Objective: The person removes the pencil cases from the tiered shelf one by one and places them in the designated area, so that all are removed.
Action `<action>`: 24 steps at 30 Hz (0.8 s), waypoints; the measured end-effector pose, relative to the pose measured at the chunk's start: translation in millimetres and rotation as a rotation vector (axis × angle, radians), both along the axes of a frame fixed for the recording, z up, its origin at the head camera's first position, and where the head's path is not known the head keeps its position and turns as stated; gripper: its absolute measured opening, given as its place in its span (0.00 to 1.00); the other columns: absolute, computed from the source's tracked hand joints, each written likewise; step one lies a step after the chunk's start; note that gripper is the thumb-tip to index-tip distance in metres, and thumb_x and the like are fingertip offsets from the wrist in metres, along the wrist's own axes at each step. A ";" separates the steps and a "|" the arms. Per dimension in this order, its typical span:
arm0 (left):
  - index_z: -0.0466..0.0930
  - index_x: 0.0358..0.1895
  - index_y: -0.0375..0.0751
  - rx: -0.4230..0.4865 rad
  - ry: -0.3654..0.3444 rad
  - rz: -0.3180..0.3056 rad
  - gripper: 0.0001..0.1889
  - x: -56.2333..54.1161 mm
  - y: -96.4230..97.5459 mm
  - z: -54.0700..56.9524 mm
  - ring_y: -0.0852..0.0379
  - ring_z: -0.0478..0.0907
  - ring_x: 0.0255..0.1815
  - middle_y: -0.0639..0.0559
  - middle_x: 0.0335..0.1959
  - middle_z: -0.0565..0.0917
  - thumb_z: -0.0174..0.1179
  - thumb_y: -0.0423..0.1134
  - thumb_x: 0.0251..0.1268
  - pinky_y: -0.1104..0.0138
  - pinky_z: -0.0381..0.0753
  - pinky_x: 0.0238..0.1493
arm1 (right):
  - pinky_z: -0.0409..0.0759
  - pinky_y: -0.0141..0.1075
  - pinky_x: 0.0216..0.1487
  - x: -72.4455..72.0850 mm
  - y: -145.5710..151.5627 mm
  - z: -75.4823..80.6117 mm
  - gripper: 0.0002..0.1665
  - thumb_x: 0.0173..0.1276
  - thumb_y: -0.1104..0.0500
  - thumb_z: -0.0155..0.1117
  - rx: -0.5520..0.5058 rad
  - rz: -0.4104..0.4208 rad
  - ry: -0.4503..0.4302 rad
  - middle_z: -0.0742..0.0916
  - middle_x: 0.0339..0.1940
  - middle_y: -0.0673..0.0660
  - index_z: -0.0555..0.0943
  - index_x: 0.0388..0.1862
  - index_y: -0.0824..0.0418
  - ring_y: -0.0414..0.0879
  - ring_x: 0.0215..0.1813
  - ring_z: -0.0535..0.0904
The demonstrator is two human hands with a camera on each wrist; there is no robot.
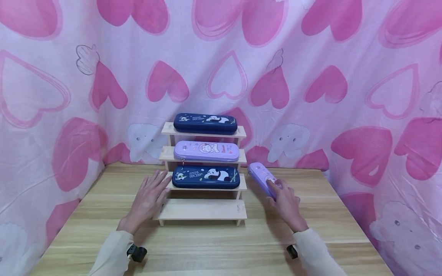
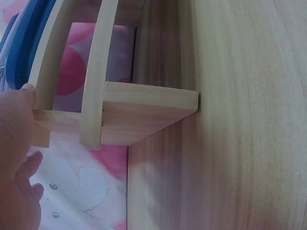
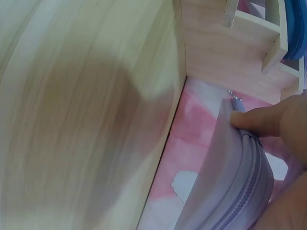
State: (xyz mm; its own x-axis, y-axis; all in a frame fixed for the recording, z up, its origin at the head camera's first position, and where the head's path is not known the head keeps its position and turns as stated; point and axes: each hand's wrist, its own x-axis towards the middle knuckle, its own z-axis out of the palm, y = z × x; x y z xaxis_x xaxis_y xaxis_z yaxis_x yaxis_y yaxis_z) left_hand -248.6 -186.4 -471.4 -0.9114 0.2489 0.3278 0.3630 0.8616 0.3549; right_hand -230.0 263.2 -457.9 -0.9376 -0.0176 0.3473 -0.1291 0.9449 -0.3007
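Note:
My right hand (image 1: 286,201) grips a purple zip pencil case (image 1: 259,174) by its near end, to the right of a stepped wooden rack (image 1: 203,209). In the right wrist view the thumb presses on the end of this purple case (image 3: 230,177), beside its zip. My left hand (image 1: 149,197) lies with fingers extended at the rack's left side, fingertips right at the end of a navy panda pencil case (image 1: 206,177). Above that one sit another purple case (image 1: 206,151) and, on the top step, a second navy panda case (image 1: 205,123). The lowest step is bare.
The rack stands on a wood-grain table (image 1: 193,253). A pink heart-patterned cloth (image 1: 228,23) hangs behind and along both sides. A black wrist device (image 1: 137,253) sits at the left sleeve, another (image 1: 292,251) at the right.

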 end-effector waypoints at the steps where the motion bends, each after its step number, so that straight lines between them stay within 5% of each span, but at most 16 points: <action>1: 0.66 0.74 0.45 0.001 -0.001 0.000 0.25 0.0 -0.1 0.2 0.37 0.48 0.82 0.41 0.80 0.60 0.47 0.47 0.79 0.38 0.41 0.79 | 0.76 0.62 0.32 -0.6 -2.0 -0.3 0.37 0.60 0.60 0.72 -0.005 -0.013 -0.018 0.76 0.64 0.67 0.75 0.70 0.52 0.75 0.50 0.77; 11: 0.67 0.74 0.44 0.008 0.001 0.000 0.25 1.5 0.5 0.2 0.36 0.48 0.82 0.39 0.79 0.61 0.48 0.46 0.79 0.38 0.42 0.78 | 0.75 0.69 0.37 -6.5 -20.4 -2.6 0.38 0.62 0.59 0.68 -0.044 -0.120 -0.173 0.72 0.67 0.69 0.71 0.73 0.53 0.76 0.50 0.75; 24: 0.67 0.74 0.44 0.013 0.020 -0.003 0.25 0.4 0.3 -2.4 0.36 0.49 0.81 0.40 0.79 0.61 0.49 0.46 0.79 0.38 0.42 0.78 | 0.74 0.71 0.41 -17.4 -35.0 -12.8 0.36 0.66 0.54 0.66 -0.034 -0.194 -0.226 0.70 0.69 0.69 0.70 0.74 0.50 0.76 0.52 0.73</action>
